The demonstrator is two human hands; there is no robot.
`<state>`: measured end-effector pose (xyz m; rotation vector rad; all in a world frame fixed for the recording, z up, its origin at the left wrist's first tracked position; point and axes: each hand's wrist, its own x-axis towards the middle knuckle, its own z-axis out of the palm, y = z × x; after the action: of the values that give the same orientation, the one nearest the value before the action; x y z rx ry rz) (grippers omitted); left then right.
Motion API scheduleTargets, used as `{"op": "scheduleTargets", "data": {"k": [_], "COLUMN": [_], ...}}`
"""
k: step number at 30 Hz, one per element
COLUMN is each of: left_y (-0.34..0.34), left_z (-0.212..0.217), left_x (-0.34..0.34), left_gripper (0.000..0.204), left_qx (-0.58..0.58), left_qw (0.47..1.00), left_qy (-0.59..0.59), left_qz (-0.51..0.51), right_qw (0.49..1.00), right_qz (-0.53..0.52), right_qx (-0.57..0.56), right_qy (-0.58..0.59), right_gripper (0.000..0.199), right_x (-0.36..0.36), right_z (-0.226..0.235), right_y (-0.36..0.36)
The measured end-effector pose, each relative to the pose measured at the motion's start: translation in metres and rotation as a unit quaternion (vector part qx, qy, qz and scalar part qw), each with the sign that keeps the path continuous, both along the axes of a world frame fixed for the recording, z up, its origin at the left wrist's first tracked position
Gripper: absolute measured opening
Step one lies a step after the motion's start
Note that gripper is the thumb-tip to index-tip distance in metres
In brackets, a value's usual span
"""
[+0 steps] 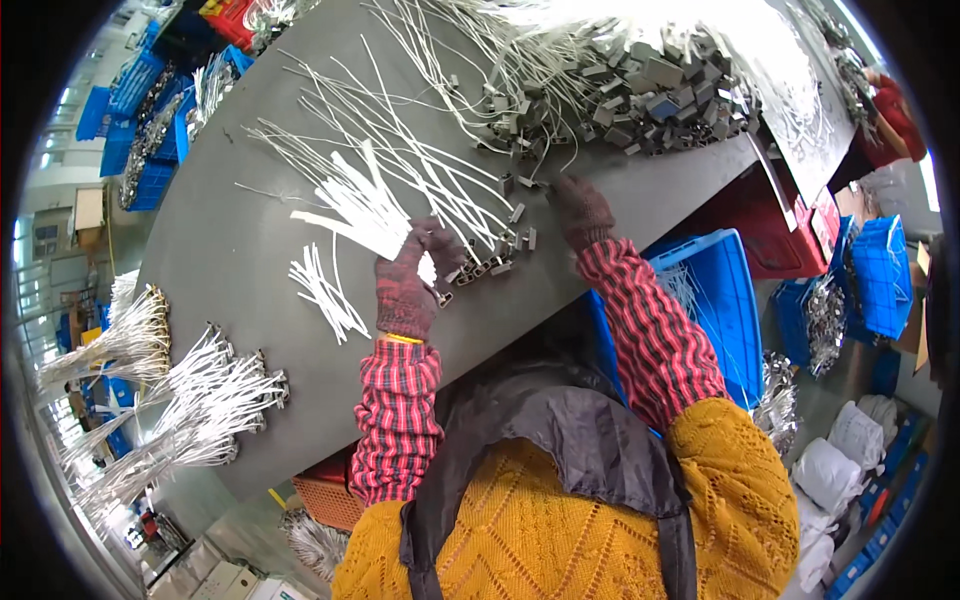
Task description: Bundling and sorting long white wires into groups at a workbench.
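Note:
My left hand [408, 280], in a dark red knitted glove, is closed round a bundle of white wires [362, 208] that fans out to the upper left. Small grey metal-cased blocks [488, 266] lie just right of its fingers, at the wires' near ends. My right hand [582, 212], gloved alike, is over the table farther right, its fingers drawn together beside a small grey block [527, 182] and a thin wire. What its fingertips hold, if anything, is too small to make out. Loose white wires [400, 150] spread between the hands and beyond.
A large heap of grey blocks [665, 100] with white wires covers the far right of the grey table [220, 225]. Bundled wires [215, 400] lie at the left edge. Near my right forearm stand a blue crate [735, 310] and a red bin [775, 235]. Another person's red sleeve [895, 115] shows far right.

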<state>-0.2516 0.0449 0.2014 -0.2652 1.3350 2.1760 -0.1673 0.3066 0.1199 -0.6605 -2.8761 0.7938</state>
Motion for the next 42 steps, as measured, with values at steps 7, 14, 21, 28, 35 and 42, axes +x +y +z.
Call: {"op": "scheduleTargets", "data": {"k": [7,14,21,28,35,42], "left_y": [0.112,0.201,0.213,0.185,0.150,0.126], "left_z": [-0.011,-0.056,-0.038,-0.025,-0.009,-0.020], "left_x": [0.054,0.136,0.231,0.152,0.124,0.086], "left_gripper": [0.024,0.027,0.024,0.029,0.033,0.037], "left_qx": [-0.124,-0.143,0.052,0.117,0.052,0.007], "left_qw": [0.980,0.980,0.991,0.992,0.997,0.999], "left_qy": [0.018,-0.137,-0.065,-0.035,-0.005,-0.018], "left_qz": [-0.152,-0.019,-0.107,0.020,0.063,0.027], "right_qw": [0.991,0.915,0.855,0.887,0.807,0.852], "right_qz": [0.099,-0.048,-0.348,-0.371,-0.452,-0.407], "right_qx": [-0.054,-0.400,-0.384,-0.253,-0.375,-0.323], "right_qy": [-0.078,-0.022,0.023,-0.110,-0.066,-0.068], "right_gripper": [0.029,0.026,0.034,0.036,0.038,0.039], "right_x": [0.099,0.276,0.481,0.641,0.671,0.653], "right_z": [0.066,0.084,0.052,0.006,-0.039,-0.030], "right_y": [-0.037,-0.050,0.017,0.059,0.090,0.100]}}
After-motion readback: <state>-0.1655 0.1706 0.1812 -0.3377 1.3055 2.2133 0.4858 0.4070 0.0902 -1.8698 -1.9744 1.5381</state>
